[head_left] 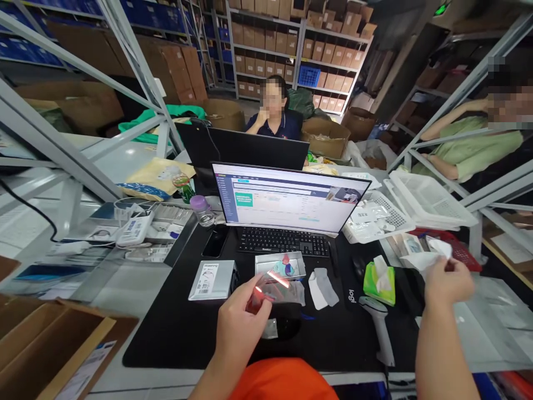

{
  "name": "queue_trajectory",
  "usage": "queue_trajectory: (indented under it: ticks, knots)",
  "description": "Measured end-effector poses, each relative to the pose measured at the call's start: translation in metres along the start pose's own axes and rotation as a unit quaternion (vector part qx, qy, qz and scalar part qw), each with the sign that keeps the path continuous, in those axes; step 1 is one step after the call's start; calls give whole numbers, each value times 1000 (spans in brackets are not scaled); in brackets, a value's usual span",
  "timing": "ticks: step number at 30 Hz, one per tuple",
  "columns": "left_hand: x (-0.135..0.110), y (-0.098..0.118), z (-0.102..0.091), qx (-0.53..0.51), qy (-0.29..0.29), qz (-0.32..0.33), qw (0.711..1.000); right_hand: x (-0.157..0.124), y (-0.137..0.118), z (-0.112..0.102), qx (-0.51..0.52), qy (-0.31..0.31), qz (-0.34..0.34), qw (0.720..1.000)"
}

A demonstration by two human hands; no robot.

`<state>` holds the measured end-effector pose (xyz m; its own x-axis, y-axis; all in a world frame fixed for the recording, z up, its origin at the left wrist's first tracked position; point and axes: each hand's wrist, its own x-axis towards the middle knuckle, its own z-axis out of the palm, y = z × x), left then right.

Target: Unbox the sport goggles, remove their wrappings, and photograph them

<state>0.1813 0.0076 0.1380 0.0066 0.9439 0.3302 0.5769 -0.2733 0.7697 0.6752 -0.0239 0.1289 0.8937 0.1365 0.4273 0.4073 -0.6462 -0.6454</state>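
Observation:
My left hand [242, 315] is closed, pinching a small clear plastic bag [285, 291] above the black desk mat [166, 333]. Red light glints off the plastic, and the bag's contents cannot be made out. Just beyond it lies a shallow white box [266, 266] with coloured shapes on it. Out to the right, my right hand [452, 283] grips a thin white sheet of paper [428, 256] between thumb and fingers. A grey-white carton [212, 280] with a printed label sits left of the bag. Two pale flat pieces [322, 289] rest to its right.
Behind the mat stand a keyboard [283, 241] and a lit monitor [287, 200]. A barcode scanner [378, 328] and a green tissue pack [378, 282] lie right. White baskets [433, 200], a purple-lidded bottle [202, 211] and metal frame bars surround the desk. Two people are beyond.

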Motion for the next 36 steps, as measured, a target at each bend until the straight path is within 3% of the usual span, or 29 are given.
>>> queue_trajectory:
  ticks: [3,6,8,10,12,13,15,17,21,23,27,33,36]
  knots:
    - [-1,0,-1,-1,10,33,999,-33,-18,-15,95,-23,-25,995]
    - [-4,0,2,-2,37,61,997,-118,-41,-31,194,-138,-47,970]
    - [-6,0,5,-5,49,66,997,-188,-61,-44,361,-327,51,872]
    - [-9,1,9,-10,45,60,997,-247,-83,-58,457,-492,127,730]
    - [-12,2,11,-10,40,59,997,-287,-105,-71,494,-592,156,617]
    - [-13,3,12,-7,43,63,997,-299,-114,-75,500,-629,157,575]
    - [-16,4,14,4,57,82,995,-310,-129,-80,503,-668,138,531]
    - [-20,4,14,17,68,111,991,-313,-136,-81,501,-665,120,540]
    - [-28,4,16,31,69,164,984,-321,-138,-77,484,-598,115,628]
    - [-31,4,17,38,65,169,983,-325,-138,-78,493,-560,135,652]
    - [-33,3,19,37,54,183,981,-323,-146,-82,542,-520,192,632]
    - [-26,2,19,31,56,214,975,-297,-160,-71,537,-534,227,613]
    - [-24,0,16,42,60,201,977,-301,-161,-71,519,-551,226,613]
